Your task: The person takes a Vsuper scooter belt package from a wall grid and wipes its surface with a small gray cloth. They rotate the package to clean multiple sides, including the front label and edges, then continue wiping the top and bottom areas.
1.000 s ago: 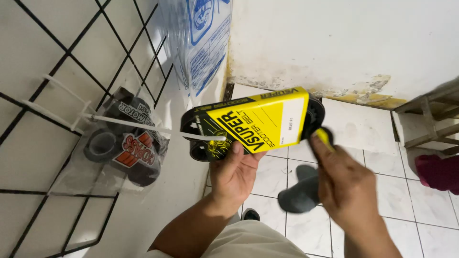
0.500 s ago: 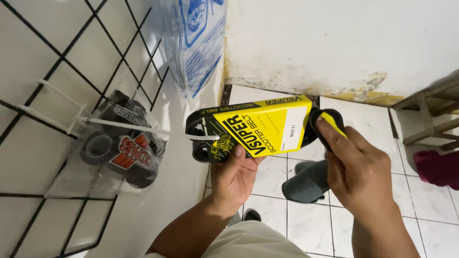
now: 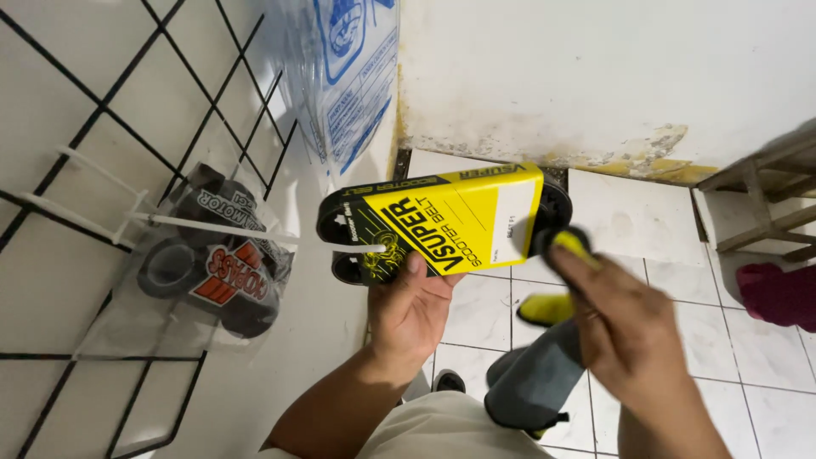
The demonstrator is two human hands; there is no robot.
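I see one boxed scooter belt (image 3: 442, 223), a black rubber loop in a yellow-and-black card sleeve, and I take it as my landmark. My left hand (image 3: 410, 308) is clamped on its lower edge from beneath, thumb on the printed face, holding it level in the air in front of the white wall. My right hand (image 3: 625, 327) is at the belt's right end, blurred; its fingers (image 3: 571, 257) sit against the black loop there, but I cannot tell whether they are closed on it. One white hook (image 3: 255, 234) runs from the wire grid (image 3: 93, 110) to the belt's left end. Left of the belt, one clear bag of black rubber parts (image 3: 208, 268) hangs on a second hook (image 3: 85, 170). Above the belt hangs one blue-printed plastic bag (image 3: 353, 76). Below it lies the tiled floor (image 3: 748, 374).
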